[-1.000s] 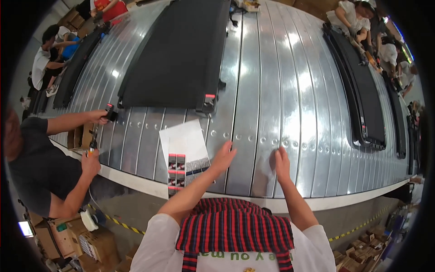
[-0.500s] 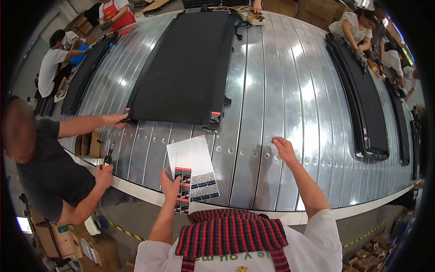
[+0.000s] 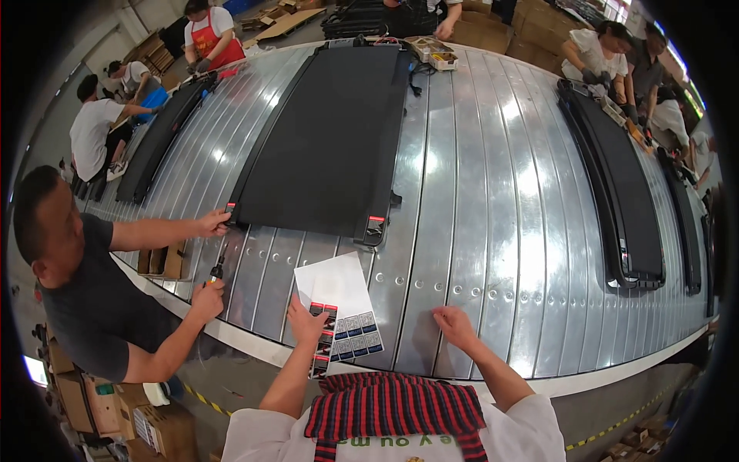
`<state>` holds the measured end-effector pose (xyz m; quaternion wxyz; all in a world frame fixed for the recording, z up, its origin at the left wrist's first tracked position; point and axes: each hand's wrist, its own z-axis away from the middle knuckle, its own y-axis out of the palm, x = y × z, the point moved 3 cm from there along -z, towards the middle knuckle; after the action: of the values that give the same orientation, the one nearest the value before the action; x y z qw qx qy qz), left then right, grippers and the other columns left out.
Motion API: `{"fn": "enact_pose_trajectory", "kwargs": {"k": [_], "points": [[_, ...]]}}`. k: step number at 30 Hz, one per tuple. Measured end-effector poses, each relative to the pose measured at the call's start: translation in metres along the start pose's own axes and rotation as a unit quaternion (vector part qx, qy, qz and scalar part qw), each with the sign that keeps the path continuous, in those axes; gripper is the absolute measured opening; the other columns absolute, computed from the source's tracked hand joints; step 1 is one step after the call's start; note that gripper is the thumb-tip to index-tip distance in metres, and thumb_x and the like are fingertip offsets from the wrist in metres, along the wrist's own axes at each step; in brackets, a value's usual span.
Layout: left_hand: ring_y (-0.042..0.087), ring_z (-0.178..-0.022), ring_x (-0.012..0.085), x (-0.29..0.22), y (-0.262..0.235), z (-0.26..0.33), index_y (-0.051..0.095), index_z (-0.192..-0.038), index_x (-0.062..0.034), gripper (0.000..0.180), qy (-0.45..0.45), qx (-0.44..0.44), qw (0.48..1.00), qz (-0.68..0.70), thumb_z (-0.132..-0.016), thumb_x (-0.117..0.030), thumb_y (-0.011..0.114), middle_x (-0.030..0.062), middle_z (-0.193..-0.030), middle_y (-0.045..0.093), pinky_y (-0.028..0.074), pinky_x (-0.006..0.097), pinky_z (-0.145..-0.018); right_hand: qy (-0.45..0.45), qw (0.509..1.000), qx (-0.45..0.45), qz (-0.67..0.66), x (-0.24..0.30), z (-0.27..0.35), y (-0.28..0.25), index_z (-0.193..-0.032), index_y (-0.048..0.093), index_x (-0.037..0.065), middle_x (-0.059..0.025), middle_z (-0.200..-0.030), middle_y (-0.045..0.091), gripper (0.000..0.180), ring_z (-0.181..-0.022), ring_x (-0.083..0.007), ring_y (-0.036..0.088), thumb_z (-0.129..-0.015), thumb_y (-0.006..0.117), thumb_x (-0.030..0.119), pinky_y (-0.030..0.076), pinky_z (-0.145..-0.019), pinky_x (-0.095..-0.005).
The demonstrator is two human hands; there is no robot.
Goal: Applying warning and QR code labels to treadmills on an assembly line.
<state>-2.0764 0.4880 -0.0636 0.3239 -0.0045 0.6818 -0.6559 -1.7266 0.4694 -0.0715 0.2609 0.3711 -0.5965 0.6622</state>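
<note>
Left hand (image 3: 306, 319): set at the left edge of the red-and-black labels (image 3: 326, 339), thumb across them; impossible to say whether pinching or merely resting.
Right hand (image 3: 456, 325): fingers curled narrow over the metal table (image 3: 523, 339); impossible to say whether holding anything.
White sheet (image 3: 336, 279): flat on the table between both hands, slightly askew, with blue-and-white labels (image 3: 358, 336) across its lower part.
Power driver (image 3: 216, 271): gripped by the co-worker (image 3: 92, 296) at left.
Black panel (image 3: 319, 146): lying just beyond the sheet, touched at its near left corner by the co-worker.
</note>
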Motion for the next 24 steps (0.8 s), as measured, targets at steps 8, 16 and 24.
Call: {"fn": "enact_pose_trajectory", "kwargs": {"k": [8,16,24], "points": [[0.051,-0.094,0.0338,0.017,0.014,-0.019,0.032,-0.117,-0.0005,0.08,-0.037,0.051,0.989,0.133,-0.05,-0.012,0.074,0.019,-0.102,0.051,0.041,0.039,-0.08,0.019,0.999,-0.027,0.001,0.006,-0.015,-0.004,-0.085,0.059,0.002,-0.0152,-0.071,0.058,0.018,-0.07,-0.0307,0.055,-0.077,0.05,0.016,0.043,-0.062,-0.0366],[0.058,-0.073,0.0164,0.034,0.002,-0.021,0.055,-0.093,0.0003,0.035,-0.215,0.226,0.869,0.383,-0.061,-0.002,0.069,0.0089,-0.085,0.061,0.047,0.032,-0.066,0.047,0.998,-0.001,-0.047,-0.016,-0.065,-0.001,-0.091,0.058,0.002,-0.0123,-0.074,0.06,0.019,-0.067,-0.016,0.058,-0.08,0.053,0.017,0.045,-0.059,-0.0277],[0.056,-0.078,0.0141,0.024,-0.003,-0.007,0.056,-0.1,-0.0012,0.035,-0.072,0.323,0.848,0.414,-0.068,-0.009,0.066,0.0058,-0.089,0.061,0.045,0.026,-0.071,0.196,0.941,-0.137,-0.241,-0.099,-0.098,-0.062,-0.1,0.054,0.001,-0.0088,-0.08,0.06,0.025,-0.068,-0.0131,0.055,-0.08,0.052,0.016,0.045,-0.059,-0.024]]}}
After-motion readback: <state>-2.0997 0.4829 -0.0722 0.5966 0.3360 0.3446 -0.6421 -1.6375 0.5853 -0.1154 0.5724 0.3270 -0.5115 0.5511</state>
